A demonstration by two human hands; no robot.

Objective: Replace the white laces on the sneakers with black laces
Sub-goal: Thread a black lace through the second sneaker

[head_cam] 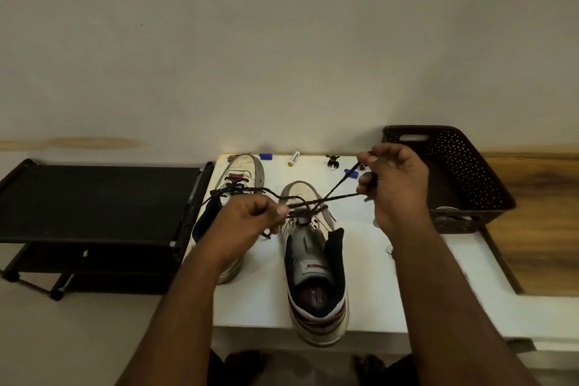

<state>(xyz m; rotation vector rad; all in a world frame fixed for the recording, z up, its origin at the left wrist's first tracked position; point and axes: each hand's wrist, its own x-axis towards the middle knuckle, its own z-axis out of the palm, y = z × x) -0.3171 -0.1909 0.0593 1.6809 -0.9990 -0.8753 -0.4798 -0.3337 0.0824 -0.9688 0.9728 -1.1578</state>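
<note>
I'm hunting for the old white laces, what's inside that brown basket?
Something pale shows through the brown basket's lower front wall, possibly laces. The right hand and the basket's wall hide most of the inside, so I can't confirm.

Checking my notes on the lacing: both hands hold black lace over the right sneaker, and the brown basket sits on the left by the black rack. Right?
Not quite. The head view shows the basket on the right, across from the rack. Both the left hand and right hand do hold black lace over the right sneaker.
</note>
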